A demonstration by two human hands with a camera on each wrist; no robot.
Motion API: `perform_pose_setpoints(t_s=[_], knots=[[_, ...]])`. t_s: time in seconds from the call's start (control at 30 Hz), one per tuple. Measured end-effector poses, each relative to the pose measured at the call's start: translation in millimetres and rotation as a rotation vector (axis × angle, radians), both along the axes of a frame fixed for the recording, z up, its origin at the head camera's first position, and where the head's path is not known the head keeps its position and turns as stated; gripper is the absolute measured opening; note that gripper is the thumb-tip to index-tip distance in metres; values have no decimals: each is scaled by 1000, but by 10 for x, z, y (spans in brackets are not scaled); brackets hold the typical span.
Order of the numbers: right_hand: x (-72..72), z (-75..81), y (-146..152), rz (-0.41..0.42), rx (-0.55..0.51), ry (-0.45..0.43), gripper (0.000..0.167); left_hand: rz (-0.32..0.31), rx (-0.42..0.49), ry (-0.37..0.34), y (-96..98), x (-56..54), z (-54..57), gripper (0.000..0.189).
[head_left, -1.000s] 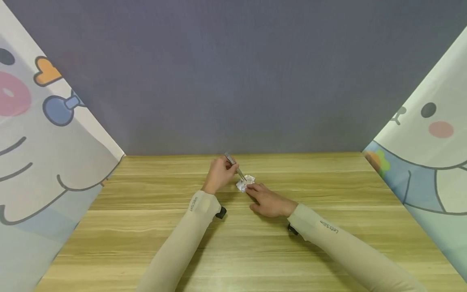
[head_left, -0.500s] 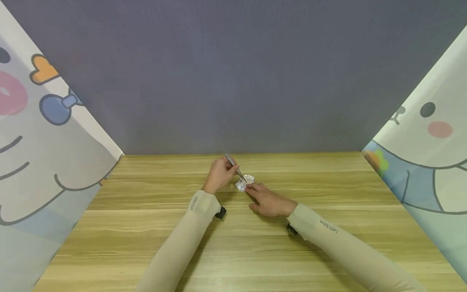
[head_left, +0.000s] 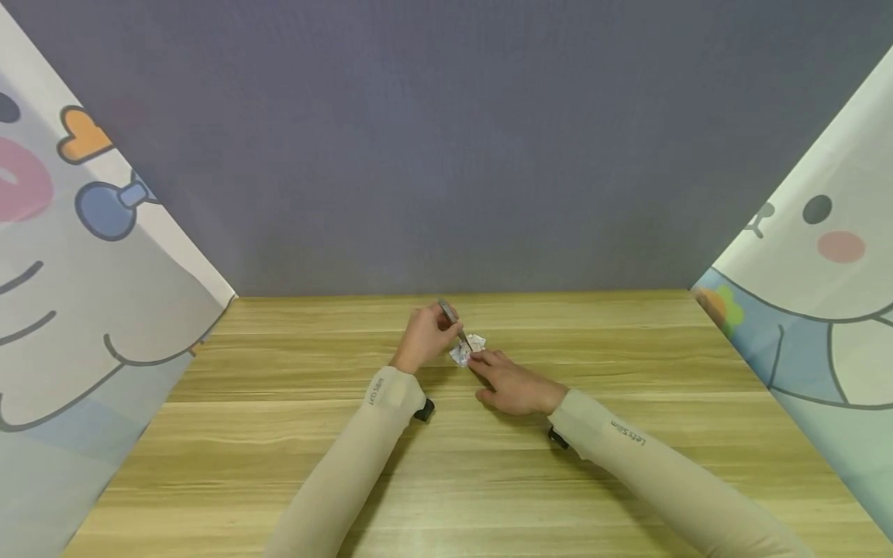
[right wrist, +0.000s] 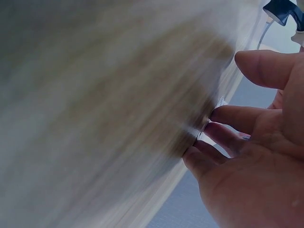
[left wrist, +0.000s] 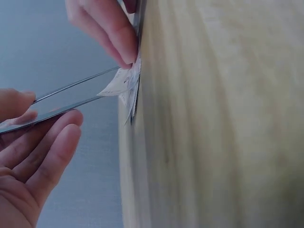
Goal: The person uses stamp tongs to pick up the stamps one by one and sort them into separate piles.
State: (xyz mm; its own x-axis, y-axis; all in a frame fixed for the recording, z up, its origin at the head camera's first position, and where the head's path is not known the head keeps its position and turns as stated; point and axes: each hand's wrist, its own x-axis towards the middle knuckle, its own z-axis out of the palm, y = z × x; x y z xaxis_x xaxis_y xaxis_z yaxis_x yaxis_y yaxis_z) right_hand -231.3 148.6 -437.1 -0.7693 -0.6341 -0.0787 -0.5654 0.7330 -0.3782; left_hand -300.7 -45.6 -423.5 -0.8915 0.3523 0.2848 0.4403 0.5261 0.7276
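My left hand (head_left: pixel 425 337) pinches metal tweezers (head_left: pixel 449 311) between thumb and fingers. In the left wrist view, the two arms of the tweezers (left wrist: pixel 71 108) stand apart, with their tips at a small white printed sheet (left wrist: pixel 116 87). That sheet (head_left: pixel 460 356) looks like thin paper or film, with ragged edges and one corner raised off the table. From the right, my right hand (head_left: pixel 516 385) presses it down with its fingertips, fingers fairly straight and thumb apart. The right wrist view shows the right hand (right wrist: pixel 256 152) low over the wood, the sheet mostly hidden under its fingers.
A wood-grain table (head_left: pixel 488 480) spreads under both forearms. Behind it rises a plain grey panel (head_left: pixel 446 155). Cartoon-printed panels (head_left: pixel 105 310) flank the table on either side. Dark wrist cameras (head_left: pixel 423 410) sit under the sleeves.
My left hand has shifted slightly right with the tweezers, which now stand a bit steeper over the sheet. The right hand and the sheet stay almost where they were.
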Motion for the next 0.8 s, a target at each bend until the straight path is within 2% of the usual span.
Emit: perform_pose_setpoints(t_s=[0.13, 0.23, 0.43, 0.73, 0.8], knots=[[1, 2, 0, -2, 1, -9, 60, -2, -44, -18, 28, 12, -17, 8], [3, 8, -1, -6, 4, -19, 60, 7, -36, -43, 43, 24, -17, 5], [11, 5, 2, -30, 8, -37, 62, 2, -65, -26, 68, 49, 25, 6], [24, 6, -2, -50, 5, -24, 64, 24, -29, -4, 14, 69, 93, 7], [27, 12, -4, -52, 10, -30, 64, 28, -11, -17, -9, 75, 110, 6]])
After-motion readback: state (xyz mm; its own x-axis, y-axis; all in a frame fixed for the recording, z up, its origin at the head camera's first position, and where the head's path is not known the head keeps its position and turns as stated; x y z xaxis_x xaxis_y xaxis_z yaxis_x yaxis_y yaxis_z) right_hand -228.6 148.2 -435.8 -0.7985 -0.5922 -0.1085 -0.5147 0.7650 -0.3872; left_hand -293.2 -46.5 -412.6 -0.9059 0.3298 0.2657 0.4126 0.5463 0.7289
